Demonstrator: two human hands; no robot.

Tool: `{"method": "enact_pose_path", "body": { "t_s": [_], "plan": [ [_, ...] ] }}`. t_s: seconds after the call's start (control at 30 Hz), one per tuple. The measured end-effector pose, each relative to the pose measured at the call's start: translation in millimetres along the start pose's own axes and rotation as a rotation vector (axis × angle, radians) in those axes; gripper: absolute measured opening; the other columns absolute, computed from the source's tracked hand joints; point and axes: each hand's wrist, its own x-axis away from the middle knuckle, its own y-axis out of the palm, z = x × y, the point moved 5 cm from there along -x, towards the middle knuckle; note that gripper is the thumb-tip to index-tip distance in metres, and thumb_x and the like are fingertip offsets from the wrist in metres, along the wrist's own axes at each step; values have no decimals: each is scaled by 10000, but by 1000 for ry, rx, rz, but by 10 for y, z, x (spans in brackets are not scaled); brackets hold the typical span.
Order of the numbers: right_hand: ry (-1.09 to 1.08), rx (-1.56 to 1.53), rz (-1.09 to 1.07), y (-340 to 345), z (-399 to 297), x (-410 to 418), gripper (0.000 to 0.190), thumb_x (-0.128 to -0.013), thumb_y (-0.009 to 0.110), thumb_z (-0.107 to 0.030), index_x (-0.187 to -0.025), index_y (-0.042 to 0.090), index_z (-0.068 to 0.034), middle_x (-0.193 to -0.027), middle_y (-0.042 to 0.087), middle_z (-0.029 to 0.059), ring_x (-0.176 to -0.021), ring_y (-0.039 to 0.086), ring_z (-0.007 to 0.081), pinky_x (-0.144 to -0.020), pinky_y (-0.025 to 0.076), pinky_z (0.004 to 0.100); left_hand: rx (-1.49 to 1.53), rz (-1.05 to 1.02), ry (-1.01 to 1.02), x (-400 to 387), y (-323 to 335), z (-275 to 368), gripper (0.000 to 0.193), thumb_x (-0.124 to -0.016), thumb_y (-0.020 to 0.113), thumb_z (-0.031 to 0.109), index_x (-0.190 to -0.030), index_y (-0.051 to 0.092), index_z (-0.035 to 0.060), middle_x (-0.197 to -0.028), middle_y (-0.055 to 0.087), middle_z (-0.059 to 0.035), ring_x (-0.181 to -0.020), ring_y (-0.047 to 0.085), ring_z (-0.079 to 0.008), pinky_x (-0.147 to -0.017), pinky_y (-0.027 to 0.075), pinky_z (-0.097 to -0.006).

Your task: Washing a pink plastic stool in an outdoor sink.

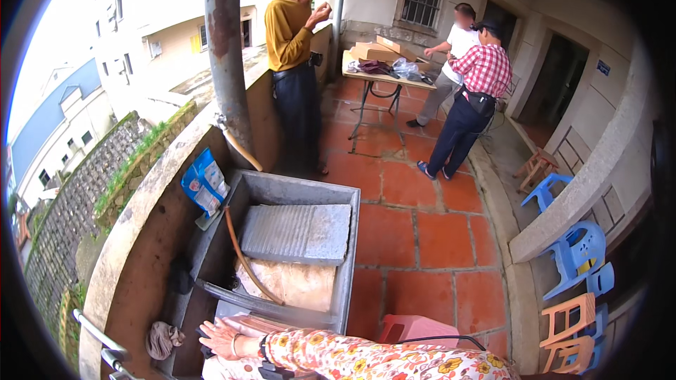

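Note:
My right hand (222, 336) reaches in from the lower right, its fingers spread over the near end of a stone wash trough. A bracelet and a dark wristband circle the wrist below a floral sleeve (369, 353). Pale pinkish fabric (211, 368) and a small dark thing lie under or beside the hand; contact is unclear. My left hand is out of view. Beyond is a stone sink basin (355, 253) with a ridged stone washboard slab (296, 232) and an orange-brown hose (243, 258). A crumpled greyish cloth (163, 340) lies left of the hand.
A blue packaged bag (205, 182) leans by the wall, near a rusty metal post (227, 37). A pink plastic stool (417, 329) stands right of the trough. Three people stand around a folding table (359, 73) with cardboard boxes (377, 51). Blue plastic chairs (578, 253) line the right side.

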Motion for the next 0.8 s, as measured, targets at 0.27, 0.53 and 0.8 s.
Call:
{"method": "enact_pose_path", "body": {
  "t_s": [0.27, 0.53, 0.8],
  "plan": [
    [-186, 17, -107, 525, -499, -46, 514, -741, 633, -316, -1191, 508, -102, -1348, 375, 210, -1280, 334, 345, -1041, 250, 516, 310, 227, -41, 77, 65, -173, 651, -910, 510, 341, -1355, 272, -70, -1374, 252, -338, -1277, 247, -473, -1046, 257, -511],
    [-553, 37, 291, 150, -728, 860, 370, -690, 587, -373, -964, 603, -126, -1190, 500, 142, -1213, 398, 335, -884, 381, 574, 294, 294, -114, 101, -7, -149, 684, -902, 527, 367, -1356, 265, -73, -1363, 260, -346, -1262, 269, -476, -1036, 277, -505],
    [-544, 3, 320, -6, -369, 1764, 346, -686, 581, -401, -889, 623, -123, -1178, 523, 139, -1177, 440, 335, -902, 360, 583, 153, 284, -64, 122, 233, -259, 733, -888, 550, 402, -1351, 259, -86, -1346, 276, -358, -1227, 311, -488, -1018, 310, -499]
  ]
}}
